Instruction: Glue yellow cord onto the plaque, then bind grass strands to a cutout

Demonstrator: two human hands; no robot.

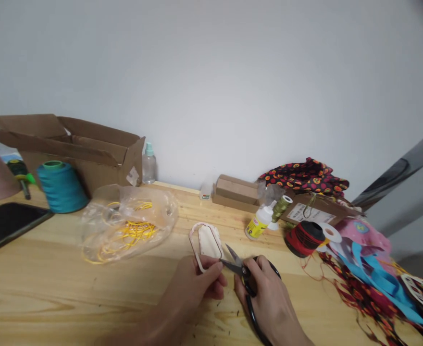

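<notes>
My left hand (206, 278) pinches a thin pale loop-shaped strip (193, 240) with rounded corners; what it is made of I cannot tell. My right hand (265, 293) is closed around black-handled scissors (245, 275). Their blades stand apart, and the lower blade's tip comes up to my left fingertips, beside the strip. Whether it touches the strip cannot be made out. Just behind my left hand a white flat piece (209, 240) with a dark outline lies on the wooden table (125, 302). Small dark scraps are scattered below my hands.
Left are a phone (9, 226), a teal thread cone (60, 187), an open cardboard box (85, 163) and a plastic bag (132, 226) with yellow cord. Right stand a glue bottle (258, 223), a red-black spool (303, 239), blue ribbon (377, 278) and patterned fabric (305, 175).
</notes>
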